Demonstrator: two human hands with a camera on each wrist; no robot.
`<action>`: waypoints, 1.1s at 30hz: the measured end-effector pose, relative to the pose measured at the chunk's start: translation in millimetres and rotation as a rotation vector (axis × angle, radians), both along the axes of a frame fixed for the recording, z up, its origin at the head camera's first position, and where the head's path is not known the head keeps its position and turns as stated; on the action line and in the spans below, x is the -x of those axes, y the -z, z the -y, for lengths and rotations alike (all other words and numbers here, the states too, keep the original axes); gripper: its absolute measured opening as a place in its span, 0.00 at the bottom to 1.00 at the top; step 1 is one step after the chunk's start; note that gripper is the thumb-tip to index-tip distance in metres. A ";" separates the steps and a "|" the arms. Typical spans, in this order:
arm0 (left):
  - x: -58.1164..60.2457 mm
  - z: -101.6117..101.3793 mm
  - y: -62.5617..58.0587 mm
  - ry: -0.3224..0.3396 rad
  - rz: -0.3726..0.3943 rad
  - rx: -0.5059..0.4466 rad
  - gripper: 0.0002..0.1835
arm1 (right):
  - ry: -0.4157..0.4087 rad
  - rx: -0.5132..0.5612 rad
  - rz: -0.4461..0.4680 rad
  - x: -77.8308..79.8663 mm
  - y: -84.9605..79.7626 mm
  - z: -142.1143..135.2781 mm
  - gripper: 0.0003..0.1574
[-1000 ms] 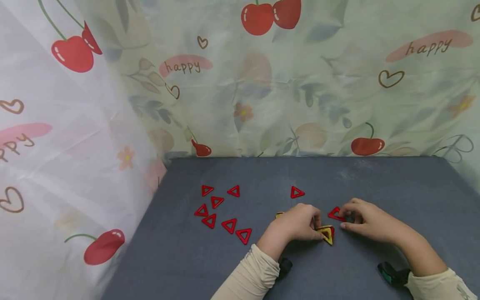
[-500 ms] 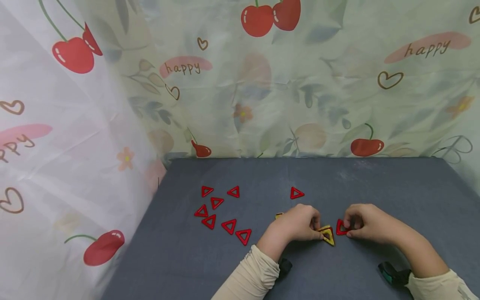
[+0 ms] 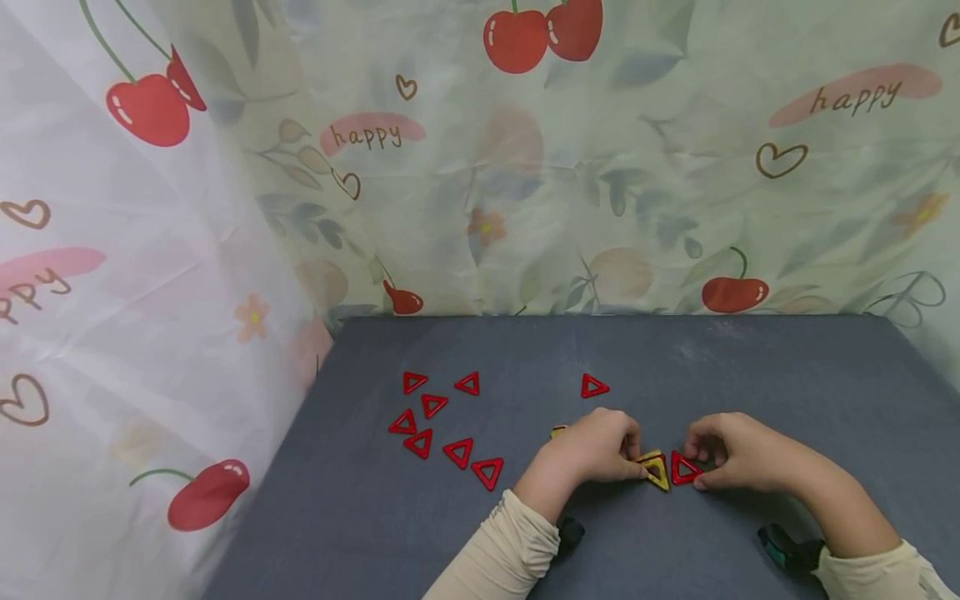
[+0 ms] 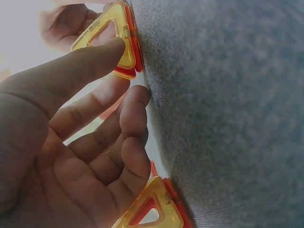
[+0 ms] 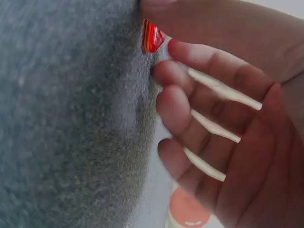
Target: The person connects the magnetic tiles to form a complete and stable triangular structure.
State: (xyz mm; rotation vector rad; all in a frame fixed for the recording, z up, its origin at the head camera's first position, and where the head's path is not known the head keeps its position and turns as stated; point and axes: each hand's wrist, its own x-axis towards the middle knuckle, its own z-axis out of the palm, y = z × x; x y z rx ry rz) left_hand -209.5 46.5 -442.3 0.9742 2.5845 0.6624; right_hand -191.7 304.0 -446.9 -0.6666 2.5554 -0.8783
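Observation:
My left hand [image 3: 588,446] pinches a yellow triangular magnetic tile [image 3: 656,472] with a hollow centre. In the left wrist view the thumb lies on that yellow tile [image 4: 122,12], which stands tilted, with red tile edges [image 4: 137,52] joined along it. My right hand [image 3: 750,450] holds a red triangular magnetic tile [image 3: 678,468] by thumb and index finger, lying low at the cloth just right of the yellow one. From the right wrist, only the end of this red tile [image 5: 152,40] shows under the thumb; the other fingers are loosely bent.
Several red triangular tiles [image 3: 457,452] lie scattered on the left of the grey cloth-covered table [image 3: 337,517]. One more red tile [image 3: 594,386] lies behind my left hand. A second yellow-and-red piece [image 4: 173,211] stands by the left palm, mostly hidden in the head view.
My right hand has taken the red tile and drawn it nearer, setting it beside the yellow tile. The left hand has stayed in place.

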 end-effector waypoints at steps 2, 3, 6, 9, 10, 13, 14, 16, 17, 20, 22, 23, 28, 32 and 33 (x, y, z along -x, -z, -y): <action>-0.5 0.0 -0.5 -0.002 0.001 0.002 0.11 | 0.013 -0.028 0.011 0.0 -0.2 -0.5 0.17; -0.7 0.0 -0.5 -0.003 0.000 0.002 0.11 | 0.016 -0.034 0.020 0.1 -0.3 -0.6 0.17; -1.4 -0.1 -1.2 -0.004 -0.001 0.005 0.11 | 0.000 -0.019 0.028 0.6 1.0 -0.4 0.14; -1.9 -0.2 -2.2 -0.005 0.003 0.007 0.10 | -0.028 0.014 0.019 1.0 2.5 0.3 0.12; -2.0 -0.1 -2.4 -0.006 0.004 0.007 0.10 | -0.036 0.021 0.013 1.0 3.0 0.6 0.12; -2.3 0.1 -3.1 -0.005 0.006 0.008 0.11 | -0.043 0.026 -0.002 0.7 3.7 0.8 0.12; -2.3 0.1 -3.2 -0.005 0.005 0.009 0.11 | -0.043 0.028 -0.006 0.5 3.7 0.7 0.12; -2.4 0.0 -3.2 -0.003 0.003 0.009 0.11 | -0.042 0.033 -0.010 -0.1 3.2 0.1 0.11; -2.3 0.0 -3.3 -0.001 0.002 0.009 0.11 | -0.041 0.036 -0.009 -0.4 2.7 -0.1 0.11; -2.4 -0.1 -3.1 0.004 -0.003 0.009 0.11 | -0.036 0.056 0.005 -1.6 0.0 -0.2 0.11; -2.4 -0.1 -3.0 0.006 -0.006 0.006 0.10 | -0.037 0.074 0.001 -2.3 -2.2 0.8 0.10; -2.5 0.0 -3.0 0.007 -0.007 0.006 0.10 | -0.042 0.085 -0.006 -2.6 -3.2 1.5 0.10; -2.8 -0.1 -3.1 0.006 -0.009 0.006 0.10 | -0.078 0.132 -0.064 -3.7 -5.3 6.4 0.08; -2.9 0.2 -3.1 0.008 -0.010 0.002 0.10 | -0.093 0.150 -0.104 -4.5 -4.9 8.7 0.06; -2.8 0.4 -3.0 0.010 -0.010 -0.001 0.10 | -0.095 0.154 -0.114 -4.7 -4.8 9.0 0.05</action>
